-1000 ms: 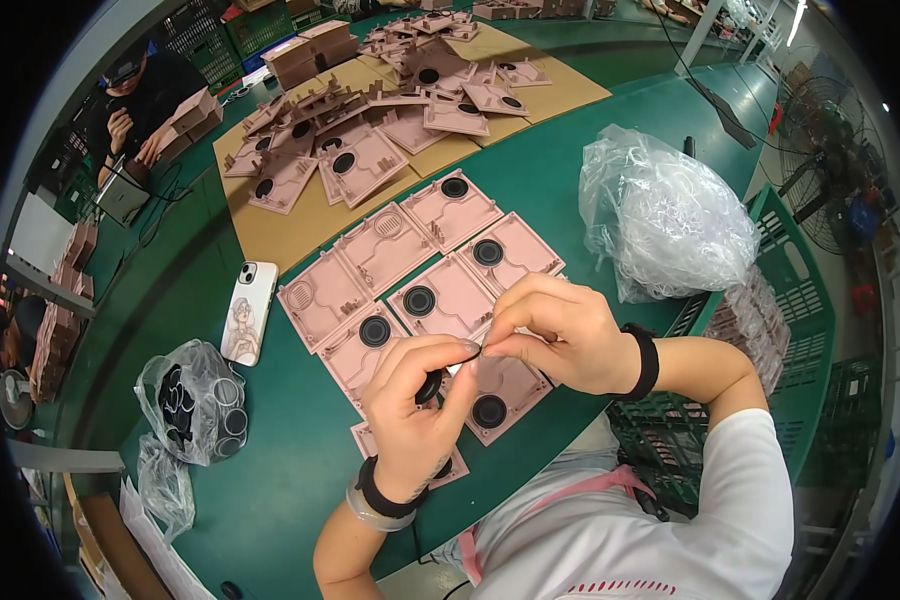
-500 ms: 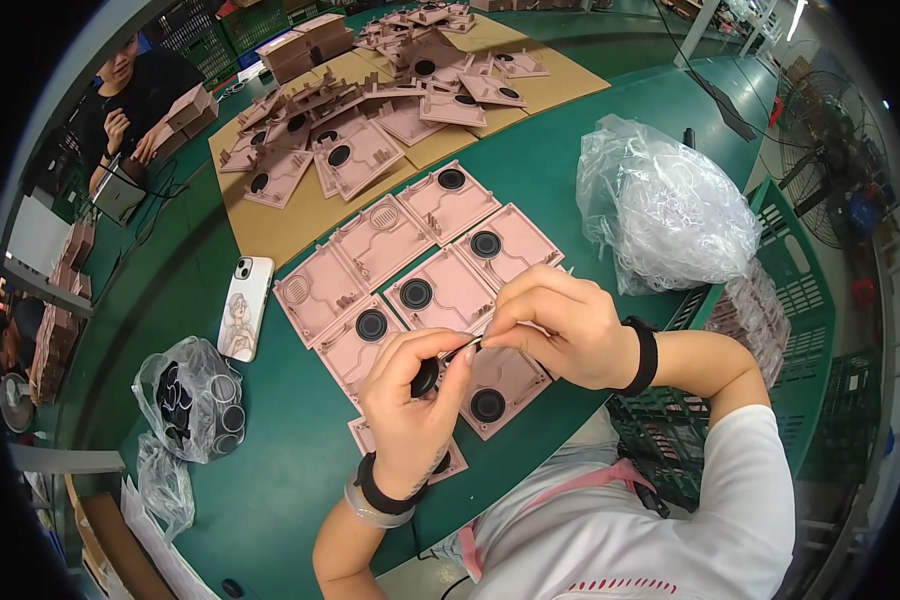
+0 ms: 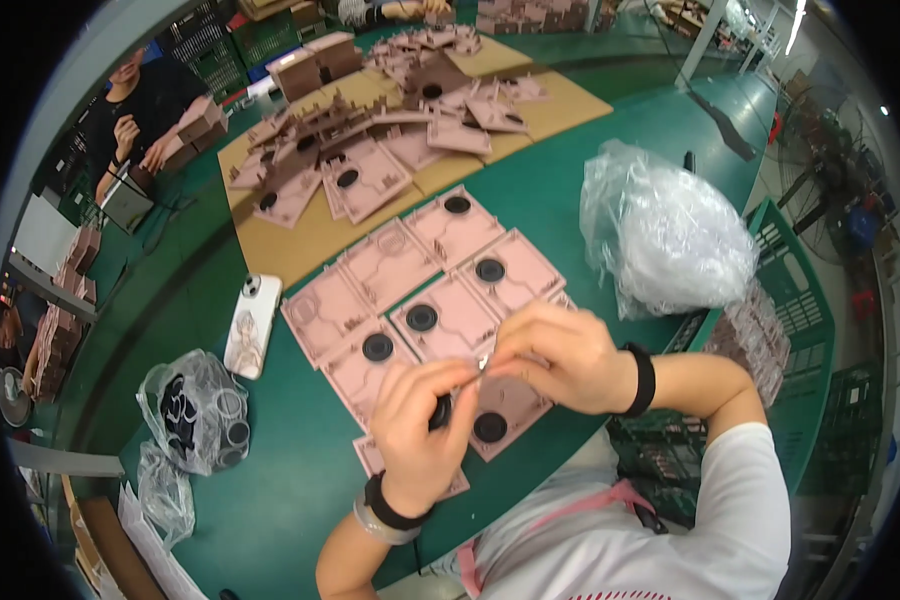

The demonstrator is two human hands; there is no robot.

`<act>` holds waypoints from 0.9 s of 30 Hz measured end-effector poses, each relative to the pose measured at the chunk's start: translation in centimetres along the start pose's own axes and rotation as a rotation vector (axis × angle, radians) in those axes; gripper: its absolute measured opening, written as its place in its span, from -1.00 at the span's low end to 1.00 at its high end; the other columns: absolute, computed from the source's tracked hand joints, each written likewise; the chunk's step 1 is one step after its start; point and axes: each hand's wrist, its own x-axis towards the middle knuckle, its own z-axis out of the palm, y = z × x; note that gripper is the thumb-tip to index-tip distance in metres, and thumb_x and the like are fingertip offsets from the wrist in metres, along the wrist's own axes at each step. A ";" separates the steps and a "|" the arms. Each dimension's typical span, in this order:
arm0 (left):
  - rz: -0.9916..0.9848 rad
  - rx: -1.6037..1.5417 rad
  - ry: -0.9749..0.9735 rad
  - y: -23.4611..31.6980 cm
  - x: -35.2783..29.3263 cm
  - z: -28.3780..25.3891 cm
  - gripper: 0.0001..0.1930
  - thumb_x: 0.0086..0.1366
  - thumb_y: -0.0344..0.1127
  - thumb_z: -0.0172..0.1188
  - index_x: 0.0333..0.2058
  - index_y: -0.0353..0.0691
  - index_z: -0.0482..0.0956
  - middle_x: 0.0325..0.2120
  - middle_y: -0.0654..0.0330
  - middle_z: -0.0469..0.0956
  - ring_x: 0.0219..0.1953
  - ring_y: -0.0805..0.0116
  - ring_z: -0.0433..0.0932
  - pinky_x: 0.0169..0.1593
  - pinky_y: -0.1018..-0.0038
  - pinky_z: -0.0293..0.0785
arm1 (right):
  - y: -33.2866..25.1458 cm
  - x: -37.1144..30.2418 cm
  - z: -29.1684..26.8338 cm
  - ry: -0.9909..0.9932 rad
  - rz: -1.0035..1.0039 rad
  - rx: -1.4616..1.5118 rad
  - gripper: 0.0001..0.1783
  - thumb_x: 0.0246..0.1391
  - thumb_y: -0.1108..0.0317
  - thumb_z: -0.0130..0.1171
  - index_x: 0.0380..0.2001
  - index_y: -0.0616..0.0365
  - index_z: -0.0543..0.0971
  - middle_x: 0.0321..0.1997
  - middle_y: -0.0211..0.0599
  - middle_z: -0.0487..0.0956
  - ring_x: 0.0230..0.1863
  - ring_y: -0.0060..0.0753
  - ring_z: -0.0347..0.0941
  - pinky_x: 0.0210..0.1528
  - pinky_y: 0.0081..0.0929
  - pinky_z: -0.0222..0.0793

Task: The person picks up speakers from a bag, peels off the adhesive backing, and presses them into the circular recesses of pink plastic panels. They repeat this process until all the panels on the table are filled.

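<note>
Both hands meet above a layout of pink plastic panels (image 3: 440,330), many bearing a black round ring-shaped part (image 3: 422,318). Between my left hand (image 3: 417,425) and my right hand (image 3: 560,355) is a small, thin dark piece (image 3: 480,366) with a pale, shiny edge. The left thumb and fingers are closed on it. My right fingertips pinch at its other side; what exactly they grip is blurred. Through the gap of my left thumb and index finger shows a black round part (image 3: 440,412). My hands cover parts of the panels below.
More pink panels (image 3: 365,180) lie heaped on brown cardboard (image 3: 560,105) at the back. A big clear plastic bag (image 3: 670,235) is at right, near a green crate (image 3: 800,290). Left are a phone (image 3: 252,330) and a bag of black rings (image 3: 195,410). Another person (image 3: 145,110) sits far left.
The whole scene sits lower in the picture, and a further person's hands now show at the top edge. My hands stay together at the small piece, and its shiny edge shows more.
</note>
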 end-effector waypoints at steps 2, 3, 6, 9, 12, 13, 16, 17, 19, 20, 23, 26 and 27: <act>0.021 0.037 -0.032 0.3 -0.2 0.3 -0.80 -0.03 -0.60 0.29 -0.37 -0.29 0.58 -0.37 0.13 0.61 -0.38 0.23 0.51 -0.31 0.44 0.41 | 0.0 -0.2 -0.1 -0.031 0.042 0.045 -0.81 -0.16 0.53 0.36 -0.40 0.21 0.58 -0.34 -0.28 0.54 -0.40 -0.40 0.52 -0.42 -0.54 0.44; 0.035 0.005 -0.025 0.6 -0.3 0.5 -0.80 -0.03 -0.60 0.29 -0.37 -0.29 0.58 -0.37 0.13 0.61 -0.38 0.23 0.51 -0.31 0.44 0.41 | -0.2 -0.5 -0.3 -0.052 0.078 0.062 -0.81 -0.15 0.53 0.36 -0.40 0.21 0.57 -0.33 -0.28 0.54 -0.39 -0.40 0.51 -0.42 -0.54 0.44; -0.045 -0.008 -0.038 0.4 0.0 0.3 -0.81 -0.03 -0.61 0.28 -0.38 -0.28 0.58 -0.37 0.14 0.61 -0.39 0.23 0.51 -0.32 0.44 0.40 | -0.1 -0.5 0.0 -0.094 0.158 0.126 -0.82 -0.11 0.53 0.33 -0.38 0.20 0.56 -0.31 -0.28 0.52 -0.39 -0.39 0.50 -0.42 -0.56 0.43; -0.182 -0.006 -0.087 -0.1 0.2 0.2 -0.84 -0.01 -0.57 0.29 -0.39 -0.27 0.58 -0.42 0.13 0.59 -0.41 0.21 0.51 -0.34 0.42 0.40 | 0.7 -0.4 0.4 -0.117 0.184 0.144 -0.83 -0.09 0.53 0.32 -0.38 0.18 0.56 -0.30 -0.29 0.52 -0.39 -0.39 0.50 -0.41 -0.56 0.41; -0.217 -0.046 -0.110 -0.6 0.3 0.0 -0.86 0.01 -0.52 0.29 -0.39 -0.26 0.59 -0.46 0.13 0.58 -0.43 0.21 0.51 -0.35 0.42 0.40 | 0.6 -0.2 1.0 -0.136 0.182 0.151 -0.83 -0.10 0.53 0.32 -0.39 0.17 0.56 -0.31 -0.29 0.51 -0.40 -0.38 0.48 -0.41 -0.56 0.39; -0.242 -0.032 -0.112 -0.8 0.1 -0.6 -0.87 0.01 -0.49 0.30 -0.40 -0.25 0.59 -0.48 0.13 0.58 -0.43 0.20 0.51 -0.36 0.41 0.40 | 0.7 -0.1 1.3 -0.134 0.174 0.129 -0.83 -0.11 0.53 0.33 -0.39 0.17 0.55 -0.32 -0.29 0.51 -0.42 -0.38 0.47 -0.41 -0.56 0.38; -0.261 -0.073 -0.153 -1.3 -0.1 0.0 -0.89 0.04 -0.39 0.29 -0.41 -0.22 0.59 -0.51 0.16 0.56 -0.44 0.18 0.52 -0.36 0.39 0.42 | 0.5 -0.4 0.9 -0.151 0.167 0.038 -0.83 -0.07 0.49 0.30 -0.39 0.18 0.51 -0.35 -0.25 0.49 -0.44 -0.34 0.46 -0.40 -0.50 0.40; -0.246 -0.064 -0.167 -1.6 -0.2 -0.2 -0.89 0.05 -0.37 0.28 -0.41 -0.21 0.58 -0.51 0.17 0.56 -0.44 0.17 0.52 -0.36 0.39 0.43 | 0.6 -0.3 1.2 -0.150 0.184 0.056 -0.83 -0.09 0.50 0.32 -0.41 0.18 0.52 -0.37 -0.26 0.50 -0.49 -0.40 0.43 -0.44 -0.53 0.36; -0.250 -0.097 -0.174 -1.9 -0.4 0.1 -0.87 0.07 -0.39 0.28 -0.37 -0.24 0.58 -0.49 0.16 0.55 -0.44 0.22 0.50 -0.35 0.43 0.41 | 0.3 -0.7 1.0 -0.174 0.416 0.120 -0.82 -0.11 0.51 0.34 -0.43 0.18 0.52 -0.39 -0.32 0.49 -0.60 -0.57 0.29 -0.52 -0.62 0.24; -0.267 -0.065 -0.149 -1.8 -0.4 0.1 -0.87 0.07 -0.39 0.28 -0.37 -0.24 0.58 -0.49 0.16 0.55 -0.44 0.22 0.50 -0.35 0.43 0.41 | 0.5 -1.0 1.2 -0.194 0.393 0.152 -0.82 -0.11 0.51 0.34 -0.43 0.18 0.52 -0.39 -0.32 0.49 -0.60 -0.57 0.29 -0.52 -0.62 0.24; -0.267 -0.056 -0.211 -1.6 -0.8 -0.5 -0.86 0.09 -0.37 0.27 -0.35 -0.22 0.58 -0.50 0.19 0.55 -0.42 0.22 0.50 -0.34 0.42 0.40 | 0.7 -1.1 1.8 -0.161 0.433 0.227 -0.83 -0.10 0.51 0.34 -0.44 0.19 0.52 -0.41 -0.37 0.48 -0.65 -0.66 0.15 -0.56 -0.68 0.12; -0.256 -0.046 -0.212 -1.9 -0.7 -0.6 -0.84 0.09 -0.35 0.27 -0.33 -0.22 0.59 -0.51 0.20 0.55 -0.41 0.21 0.49 -0.35 0.43 0.40 | 0.7 -0.5 1.8 -0.183 0.450 0.238 -0.83 -0.10 0.51 0.33 -0.44 0.20 0.52 -0.41 -0.38 0.47 -0.63 -0.67 0.16 -0.56 -0.69 0.12; -0.240 -0.051 -0.222 -2.0 -0.6 -0.5 -0.84 0.10 -0.35 0.27 -0.33 -0.22 0.59 -0.51 0.20 0.55 -0.40 0.21 0.49 -0.35 0.43 0.39 | 0.8 -0.5 1.7 -0.184 0.465 0.232 -0.84 -0.09 0.51 0.33 -0.44 0.21 0.51 -0.42 -0.38 0.47 -0.63 -0.67 0.16 -0.55 -0.69 0.12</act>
